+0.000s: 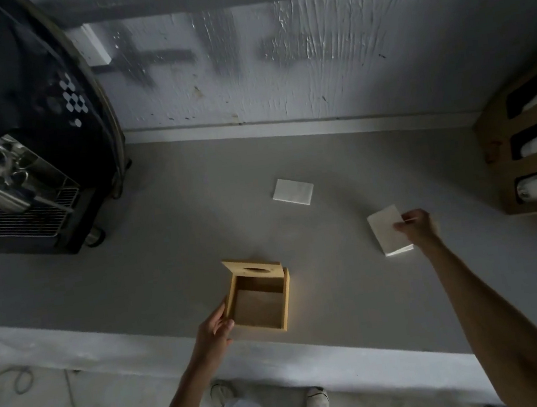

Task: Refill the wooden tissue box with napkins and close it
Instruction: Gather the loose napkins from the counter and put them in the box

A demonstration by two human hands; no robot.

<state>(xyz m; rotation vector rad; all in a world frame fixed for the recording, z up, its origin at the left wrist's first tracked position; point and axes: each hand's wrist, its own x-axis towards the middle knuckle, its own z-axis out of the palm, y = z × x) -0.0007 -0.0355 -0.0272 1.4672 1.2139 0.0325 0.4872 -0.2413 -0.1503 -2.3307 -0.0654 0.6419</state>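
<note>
The wooden tissue box [258, 309] stands open on the grey counter near its front edge, and its inside looks empty. Its lid [253, 268], with an oval slot, is tipped up at the far side. My left hand [214, 333] grips the box's left wall. To the right, my right hand [415, 226] pinches the right edge of a white napkin stack [387, 234] that lies on the counter. A second napkin stack [293, 191] lies farther back, apart from both hands.
A black and steel coffee machine [21, 186] fills the left back corner. A wooden rack [535, 153] with white rolls stands at the right edge. The counter [164, 250] ends at a white front edge; my feet show below on the floor.
</note>
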